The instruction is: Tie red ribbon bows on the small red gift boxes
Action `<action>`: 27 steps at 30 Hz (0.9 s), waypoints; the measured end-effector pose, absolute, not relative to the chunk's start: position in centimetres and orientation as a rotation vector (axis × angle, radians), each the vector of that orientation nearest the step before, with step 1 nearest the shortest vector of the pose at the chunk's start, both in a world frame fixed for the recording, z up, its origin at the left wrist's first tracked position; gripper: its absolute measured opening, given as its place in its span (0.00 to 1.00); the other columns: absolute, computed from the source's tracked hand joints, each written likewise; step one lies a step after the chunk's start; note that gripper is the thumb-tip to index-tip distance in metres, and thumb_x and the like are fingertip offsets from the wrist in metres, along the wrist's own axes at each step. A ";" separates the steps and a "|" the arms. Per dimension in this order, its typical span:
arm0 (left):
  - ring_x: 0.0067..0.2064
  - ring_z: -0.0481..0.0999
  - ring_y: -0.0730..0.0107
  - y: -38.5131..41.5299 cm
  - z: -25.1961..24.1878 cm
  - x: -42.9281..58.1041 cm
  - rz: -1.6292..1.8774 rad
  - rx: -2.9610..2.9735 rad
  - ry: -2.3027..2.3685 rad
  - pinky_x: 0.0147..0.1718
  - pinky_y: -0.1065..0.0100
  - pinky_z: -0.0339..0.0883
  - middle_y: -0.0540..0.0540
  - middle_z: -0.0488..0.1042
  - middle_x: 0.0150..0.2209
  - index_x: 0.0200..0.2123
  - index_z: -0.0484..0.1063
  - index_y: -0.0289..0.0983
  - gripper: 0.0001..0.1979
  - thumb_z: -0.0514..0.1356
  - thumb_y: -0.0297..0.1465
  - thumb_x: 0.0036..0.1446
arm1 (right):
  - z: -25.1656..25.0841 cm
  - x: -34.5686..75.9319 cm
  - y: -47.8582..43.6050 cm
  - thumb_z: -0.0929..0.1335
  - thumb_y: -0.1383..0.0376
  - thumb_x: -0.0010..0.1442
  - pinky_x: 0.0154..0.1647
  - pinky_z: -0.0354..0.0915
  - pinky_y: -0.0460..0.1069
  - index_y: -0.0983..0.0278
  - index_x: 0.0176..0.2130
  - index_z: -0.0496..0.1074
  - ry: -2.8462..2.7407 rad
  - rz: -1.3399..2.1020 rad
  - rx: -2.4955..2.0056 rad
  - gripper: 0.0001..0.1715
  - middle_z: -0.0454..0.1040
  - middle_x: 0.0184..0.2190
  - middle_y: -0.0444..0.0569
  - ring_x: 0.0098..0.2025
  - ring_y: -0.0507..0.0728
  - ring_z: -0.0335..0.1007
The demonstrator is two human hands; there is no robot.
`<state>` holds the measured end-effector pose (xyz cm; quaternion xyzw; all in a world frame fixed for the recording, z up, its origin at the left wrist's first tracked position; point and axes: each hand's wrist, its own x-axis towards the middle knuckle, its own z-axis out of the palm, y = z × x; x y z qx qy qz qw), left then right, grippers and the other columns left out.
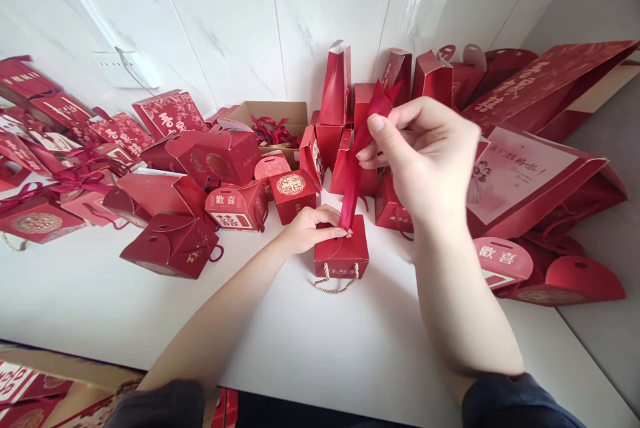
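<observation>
A small red gift box point(345, 255) with a twisted cream cord handle point(336, 291) sits on the white table in front of me. A dark red ribbon point(353, 191) rises from the top of the box. My left hand point(316, 228) pinches the ribbon's lower part against the box top. Higher up, my right hand point(425, 151) grips the ribbon between thumb and fingers and holds it taut, with a pointed end sticking out above. The fingertips of my right hand partly cover the ribbon.
Several red gift boxes point(235, 205) stand along the wall and to the left. An open cardboard box point(273, 111) behind holds loose dark red ribbons. Large red gift bags point(530, 175) crowd the right side. A wall socket point(125, 69) with a cable is at back left.
</observation>
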<state>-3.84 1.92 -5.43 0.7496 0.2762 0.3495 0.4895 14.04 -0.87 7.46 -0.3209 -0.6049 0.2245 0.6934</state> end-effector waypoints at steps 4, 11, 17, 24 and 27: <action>0.48 0.76 0.64 1.9 -5.3 -3.8 0.850 1.848 0.656 0.52 0.64 0.67 0.44 0.79 0.39 0.34 0.82 0.38 0.07 0.67 0.35 0.54 | 5.7 14.1 1.8 0.67 0.58 0.63 0.36 0.71 0.51 0.62 0.33 0.69 -1.497 0.479 -0.910 0.11 0.73 0.27 0.44 0.30 0.54 0.76; 0.46 0.75 0.65 1.9 -5.2 -3.9 0.852 1.859 0.662 0.51 0.65 0.68 0.43 0.80 0.38 0.35 0.82 0.38 0.07 0.66 0.34 0.54 | 5.0 16.8 0.2 0.61 0.66 0.64 0.33 0.62 0.51 0.62 0.28 0.67 -2.105 0.361 -1.366 0.13 0.72 0.28 0.49 0.30 0.56 0.68; 0.47 0.75 0.65 1.9 -5.0 -3.9 0.819 1.878 0.691 0.52 0.64 0.66 0.43 0.79 0.39 0.35 0.82 0.38 0.07 0.66 0.34 0.54 | 2.4 18.1 -1.4 0.58 0.65 0.66 0.34 0.61 0.50 0.62 0.31 0.67 -2.306 0.701 -1.500 0.14 0.72 0.34 0.51 0.33 0.57 0.69; 0.46 0.75 0.64 1.8 -4.9 -3.8 0.821 1.886 0.698 0.52 0.62 0.67 0.43 0.79 0.37 0.35 0.82 0.38 0.07 0.66 0.34 0.55 | 0.1 17.3 -0.2 0.62 0.62 0.63 0.51 0.62 0.53 0.60 0.41 0.72 -2.227 0.877 -1.341 0.11 0.71 0.48 0.51 0.50 0.59 0.68; 0.45 0.75 0.65 1.9 -4.9 -3.9 0.804 1.915 0.686 0.51 0.63 0.67 0.44 0.79 0.36 0.37 0.82 0.38 0.09 0.65 0.35 0.56 | -0.5 17.0 0.2 0.64 0.61 0.61 0.51 0.62 0.54 0.59 0.42 0.73 -2.119 1.023 -1.341 0.11 0.71 0.49 0.49 0.51 0.60 0.67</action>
